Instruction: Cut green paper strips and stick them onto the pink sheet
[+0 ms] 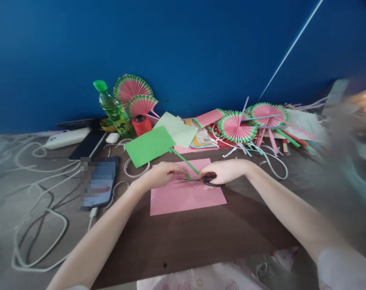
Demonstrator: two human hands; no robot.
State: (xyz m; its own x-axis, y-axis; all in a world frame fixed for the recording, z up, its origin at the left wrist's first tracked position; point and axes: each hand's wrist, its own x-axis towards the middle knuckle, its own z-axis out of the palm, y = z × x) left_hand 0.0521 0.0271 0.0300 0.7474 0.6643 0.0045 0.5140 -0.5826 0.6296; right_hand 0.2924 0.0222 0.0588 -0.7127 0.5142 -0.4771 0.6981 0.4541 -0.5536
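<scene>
Over a pink paper sheet, my right hand grips black-handled scissors, their blades pointing left toward my other hand. My left hand has its fingers pinched together, with a small green paper piece at the fingertips, close to the blades. A narrow green paper strip runs diagonally from the green sheet's corner down to my right fingers. Whether the strip and the small piece are joined is hard to see. Just behind lies a bright green paper sheet, partly over a pale green sheet.
Pleated pink-and-green paper fans and paper strips lie at the back right. A green bottle and a red thread spool stand at the back left. A phone, power bank and white cables occupy the left.
</scene>
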